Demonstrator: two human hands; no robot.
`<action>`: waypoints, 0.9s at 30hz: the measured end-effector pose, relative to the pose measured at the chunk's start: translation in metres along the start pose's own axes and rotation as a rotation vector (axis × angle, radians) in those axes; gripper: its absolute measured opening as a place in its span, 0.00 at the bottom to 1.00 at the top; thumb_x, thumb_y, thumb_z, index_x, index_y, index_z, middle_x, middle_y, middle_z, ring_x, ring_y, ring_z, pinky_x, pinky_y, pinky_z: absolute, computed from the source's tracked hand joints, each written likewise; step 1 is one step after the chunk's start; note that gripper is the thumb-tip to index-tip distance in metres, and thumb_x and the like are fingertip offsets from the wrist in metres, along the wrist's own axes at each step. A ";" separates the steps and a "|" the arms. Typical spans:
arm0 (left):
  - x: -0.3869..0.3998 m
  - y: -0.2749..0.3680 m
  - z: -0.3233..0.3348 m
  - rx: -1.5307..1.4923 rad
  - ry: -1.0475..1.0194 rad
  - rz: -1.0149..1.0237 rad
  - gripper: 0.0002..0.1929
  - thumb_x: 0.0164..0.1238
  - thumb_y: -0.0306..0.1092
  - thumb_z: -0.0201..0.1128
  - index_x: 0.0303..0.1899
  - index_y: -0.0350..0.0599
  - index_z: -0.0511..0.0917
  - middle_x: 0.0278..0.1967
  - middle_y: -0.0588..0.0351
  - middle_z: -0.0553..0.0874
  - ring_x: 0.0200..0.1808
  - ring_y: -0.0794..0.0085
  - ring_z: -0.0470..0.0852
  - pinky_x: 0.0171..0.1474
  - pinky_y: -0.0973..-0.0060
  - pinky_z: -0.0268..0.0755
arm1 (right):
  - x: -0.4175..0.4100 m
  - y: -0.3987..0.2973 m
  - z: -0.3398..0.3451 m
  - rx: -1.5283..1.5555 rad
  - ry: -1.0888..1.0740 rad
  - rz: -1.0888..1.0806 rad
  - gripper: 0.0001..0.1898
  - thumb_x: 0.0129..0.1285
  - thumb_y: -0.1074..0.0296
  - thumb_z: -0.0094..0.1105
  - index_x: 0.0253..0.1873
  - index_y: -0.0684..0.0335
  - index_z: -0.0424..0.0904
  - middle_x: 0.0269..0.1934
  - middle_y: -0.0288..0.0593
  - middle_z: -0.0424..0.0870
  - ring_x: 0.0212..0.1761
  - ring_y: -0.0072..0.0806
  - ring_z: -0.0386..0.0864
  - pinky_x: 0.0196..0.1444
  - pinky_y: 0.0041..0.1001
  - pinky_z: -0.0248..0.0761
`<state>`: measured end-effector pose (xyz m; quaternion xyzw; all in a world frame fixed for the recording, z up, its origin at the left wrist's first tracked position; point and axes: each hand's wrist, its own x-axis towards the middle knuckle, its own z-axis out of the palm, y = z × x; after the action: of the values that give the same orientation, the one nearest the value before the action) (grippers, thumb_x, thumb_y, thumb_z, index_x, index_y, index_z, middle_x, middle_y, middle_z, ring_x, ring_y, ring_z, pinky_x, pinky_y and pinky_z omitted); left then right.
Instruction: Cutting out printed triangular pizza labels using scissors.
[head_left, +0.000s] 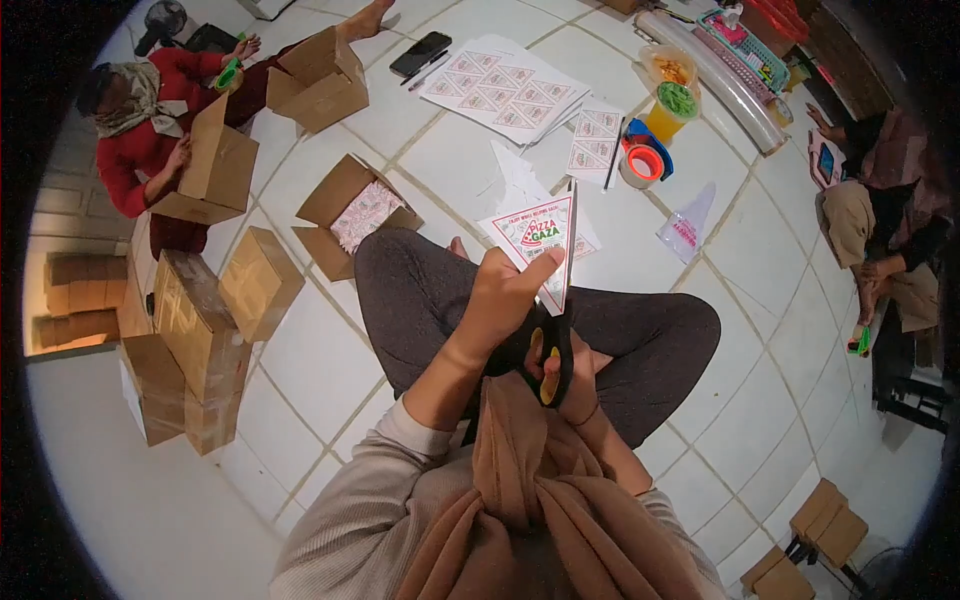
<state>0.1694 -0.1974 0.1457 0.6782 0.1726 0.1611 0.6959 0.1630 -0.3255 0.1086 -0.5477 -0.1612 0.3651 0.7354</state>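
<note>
My left hand (510, 289) pinches a triangular printed paper label (531, 229) with a red border and a pizza-slice drawing, thumb on top. In my right hand (574, 375) is a pair of scissors (562, 352) with black and yellow handles. Their blades point away from me along the label's right edge; how far apart they are is hard to tell. White paper offcuts (517, 172) lie on the floor just beyond the label. Farther out is a stack of printed label sheets (499, 90), with a smaller label sheet (595, 142) to its right.
An open carton (315, 214) holds many cut labels by my left knee. Tape (642, 166), a drink cup (671, 112) and a phone (421, 54) lie ahead. A person (150, 142) handles cartons at left; another person (877, 202) sits at right. Cartons (199, 322) stack at left.
</note>
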 end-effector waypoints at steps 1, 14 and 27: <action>0.001 -0.003 -0.001 0.135 -0.026 0.117 0.11 0.55 0.28 0.51 0.38 0.32 0.73 0.33 0.57 0.78 0.33 0.79 0.74 0.37 0.83 0.66 | 0.001 0.003 -0.001 -0.057 0.014 -0.033 0.31 0.48 0.34 0.46 0.29 0.65 0.64 0.18 0.36 0.65 0.17 0.16 0.62 0.17 0.16 0.52; 0.032 -0.075 0.007 -0.427 0.078 -0.390 0.11 0.57 0.33 0.52 0.33 0.33 0.75 0.26 0.60 0.77 0.26 0.81 0.72 0.29 0.84 0.63 | 0.020 0.049 -0.020 0.196 0.132 0.150 0.11 0.59 0.60 0.50 0.30 0.62 0.66 0.20 0.31 0.65 0.19 0.17 0.63 0.22 0.17 0.58; 0.048 -0.149 0.005 -0.521 0.061 -0.648 0.14 0.55 0.42 0.54 0.28 0.39 0.73 0.19 0.61 0.73 0.18 0.83 0.67 0.18 0.89 0.57 | 0.044 0.083 -0.046 0.048 0.231 0.460 0.30 0.54 0.34 0.37 0.19 0.59 0.66 0.13 0.33 0.66 0.14 0.19 0.63 0.15 0.17 0.54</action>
<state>0.2126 -0.1844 -0.0044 0.3852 0.3510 -0.0081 0.8534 0.1927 -0.3149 0.0086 -0.5903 0.0612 0.4615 0.6594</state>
